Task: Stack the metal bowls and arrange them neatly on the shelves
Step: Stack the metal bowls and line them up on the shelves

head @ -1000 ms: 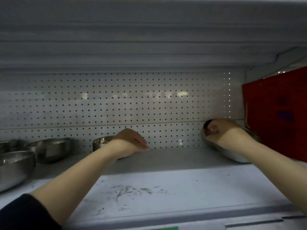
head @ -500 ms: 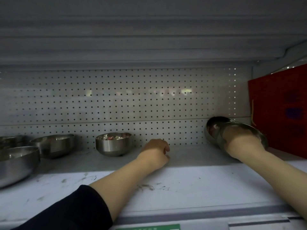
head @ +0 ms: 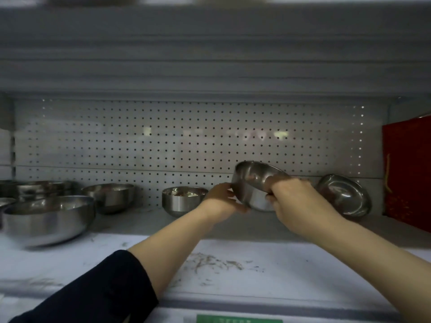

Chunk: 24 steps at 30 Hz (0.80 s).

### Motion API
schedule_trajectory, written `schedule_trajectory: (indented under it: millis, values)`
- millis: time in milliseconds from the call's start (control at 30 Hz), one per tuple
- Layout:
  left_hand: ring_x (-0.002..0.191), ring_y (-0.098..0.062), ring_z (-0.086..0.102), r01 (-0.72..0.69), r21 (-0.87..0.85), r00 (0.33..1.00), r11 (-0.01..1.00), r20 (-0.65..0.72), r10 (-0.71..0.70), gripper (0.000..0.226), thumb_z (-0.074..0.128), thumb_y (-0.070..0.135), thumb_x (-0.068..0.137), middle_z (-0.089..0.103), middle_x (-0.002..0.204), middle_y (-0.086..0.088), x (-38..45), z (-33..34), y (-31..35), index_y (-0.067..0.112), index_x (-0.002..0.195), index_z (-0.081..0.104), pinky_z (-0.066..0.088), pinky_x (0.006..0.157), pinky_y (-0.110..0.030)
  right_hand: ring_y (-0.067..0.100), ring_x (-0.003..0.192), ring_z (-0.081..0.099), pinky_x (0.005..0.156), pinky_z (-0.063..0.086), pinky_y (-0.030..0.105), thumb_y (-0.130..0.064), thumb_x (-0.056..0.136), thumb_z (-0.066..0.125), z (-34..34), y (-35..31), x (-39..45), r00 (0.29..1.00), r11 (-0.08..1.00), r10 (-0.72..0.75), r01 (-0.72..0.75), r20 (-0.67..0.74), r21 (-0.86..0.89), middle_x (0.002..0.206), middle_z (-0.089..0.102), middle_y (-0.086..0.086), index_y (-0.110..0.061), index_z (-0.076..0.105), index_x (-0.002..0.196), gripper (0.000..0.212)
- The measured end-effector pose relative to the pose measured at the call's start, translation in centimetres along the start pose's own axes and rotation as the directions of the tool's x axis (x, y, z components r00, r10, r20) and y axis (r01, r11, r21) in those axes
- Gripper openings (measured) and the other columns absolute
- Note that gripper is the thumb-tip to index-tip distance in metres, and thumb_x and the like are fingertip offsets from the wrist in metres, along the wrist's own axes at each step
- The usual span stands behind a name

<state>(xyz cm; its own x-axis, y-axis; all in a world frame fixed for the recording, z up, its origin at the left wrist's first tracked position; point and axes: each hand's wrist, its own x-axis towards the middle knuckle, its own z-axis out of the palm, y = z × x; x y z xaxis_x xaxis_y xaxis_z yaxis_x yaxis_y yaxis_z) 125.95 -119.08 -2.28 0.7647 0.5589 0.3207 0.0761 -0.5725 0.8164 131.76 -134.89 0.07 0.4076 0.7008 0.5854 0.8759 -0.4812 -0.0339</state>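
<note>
Steel, dull and smudged, fills the middle of the frame: a metal bowl (head: pixel 253 185) is held tilted above the shelf (head: pixel 268 257), its open mouth turned up and toward the upper left, its base lifted clear of the white board. The right hand (head: pixel 296 201) grips it from the right, fingers (head: pixel 274 183) curled over the rim and into the inside, the thumb tucked under the outer wall. The left hand (head: pixel 221 201) meets the same bowl from the left, its fingers narrowly bent round the lower left wall and touching it; how firmly they press cannot be told. A dark sleeve (head: pixel 98 292) covers that forearm at the lower left of the frame. Just right of the held bowl, a second bowl (head: pixel 345 194) leans on its side against the pegboard (head: pixel 186 141), its mouth facing out. Left of the hands a small bowl (head: pixel 182 201) stands upright near the back panel, well apart from the held one. Further left stands another upright bowl (head: pixel 109 197), then a large bowl (head: pixel 46 220) near the shelf's front at the left edge, with blurred stacked bowls (head: pixel 35 187) behind it. A red box (head: pixel 408 171) stands at the right edge. Grey scuff marks (head: pixel 214 264) streak the shelf below the hands.
</note>
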Motion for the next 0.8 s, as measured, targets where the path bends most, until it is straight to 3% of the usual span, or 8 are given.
schedule_trajectory:
  millis: [100,200,333,433,533,667,800]
  values:
    - [0.09,-0.009,0.061,-0.001,0.036,0.998,0.999,-0.062,0.003,0.055,0.079,0.006,0.065,0.066,0.107,0.002,-1.4,-3.3,-1.5,0.016,0.114,0.057,0.048,0.069,-0.012,0.02,0.081,0.056,0.061,0.041,0.024,-0.011,0.094,0.049,-0.1,-3.1,0.1,0.989,0.989,-0.147,0.148,-0.024,0.01,0.081,0.052,-0.004,-0.021,0.049,0.085,0.014]
    - [0.084,-0.001,0.058,0.05,-0.036,0.988,0.998,-0.141,-0.055,0.062,0.083,0.005,0.059,0.063,0.099,0.011,-3.7,-6.7,-3.7,0.025,0.109,0.051,0.047,0.058,-0.009,0.022,0.087,0.055,0.073,0.048,0.034,-0.013,0.095,0.048,0.5,-5.7,0.4,0.965,0.963,-0.263,0.263,-0.001,0.058,0.095,0.056,0.001,-0.019,0.051,0.094,0.007]
    - [0.092,-0.007,0.06,0.131,0.022,0.976,0.991,-0.181,-0.125,0.061,0.084,0.006,0.056,0.065,0.097,0.008,-7.0,-10.5,-6.3,0.023,0.106,0.053,0.049,0.07,-0.017,0.017,0.086,0.052,0.075,0.046,0.033,-0.021,0.096,0.048,2.1,-8.9,0.9,0.913,0.901,-0.408,0.398,0.026,0.171,0.092,0.048,-0.006,-0.025,0.041,0.087,0.013]
    - [0.092,-0.011,0.059,0.206,0.081,0.961,0.975,-0.207,-0.185,0.058,0.083,0.006,0.056,0.064,0.098,0.004,-8.5,-12.7,-7.5,0.019,0.105,0.056,0.049,0.071,-0.022,0.018,0.085,0.053,0.073,0.046,0.032,-0.021,0.096,0.049,3.3,-11.1,1.3,0.887,0.867,-0.462,0.452,0.0,0.209,0.091,0.048,-0.007,-0.025,0.04,0.086,0.014]
    - [0.094,-0.016,0.06,0.259,0.101,0.946,0.961,-0.226,-0.231,0.056,0.082,0.003,0.056,0.065,0.1,-0.003,-9.3,-14.0,-8.3,0.014,0.104,0.057,0.053,0.082,-0.029,0.02,0.085,0.054,0.07,0.043,0.031,-0.02,0.095,0.05,4.2,-12.8,1.8,0.872,0.848,-0.49,0.479,-0.011,0.226,0.091,0.048,-0.005,-0.024,0.04,0.084,0.015]
    - [0.086,-0.008,0.058,0.291,0.116,0.935,0.95,-0.246,-0.257,0.051,0.082,0.004,0.058,0.063,0.095,0.002,-9.6,-14.5,-9.2,0.018,0.099,0.055,0.045,0.066,-0.016,0.02,0.088,0.056,0.07,0.042,0.029,-0.021,0.096,0.049,5.2,-13.7,2.0,0.861,0.836,-0.509,0.499,-0.017,0.228,0.098,0.054,-0.002,-0.017,0.051,0.094,0.005]
    - [0.085,-0.01,0.059,0.319,0.199,0.929,0.927,-0.259,-0.264,0.051,0.083,0.009,0.057,0.064,0.094,0.003,-9.3,-14.4,-9.7,0.017,0.099,0.055,0.049,0.071,-0.022,0.022,0.089,0.053,0.075,0.046,0.035,-0.021,0.097,0.046,6.0,-13.5,1.6,0.864,0.839,-0.504,0.489,0.002,0.24,0.101,0.053,-0.001,-0.016,0.051,0.098,0.007]
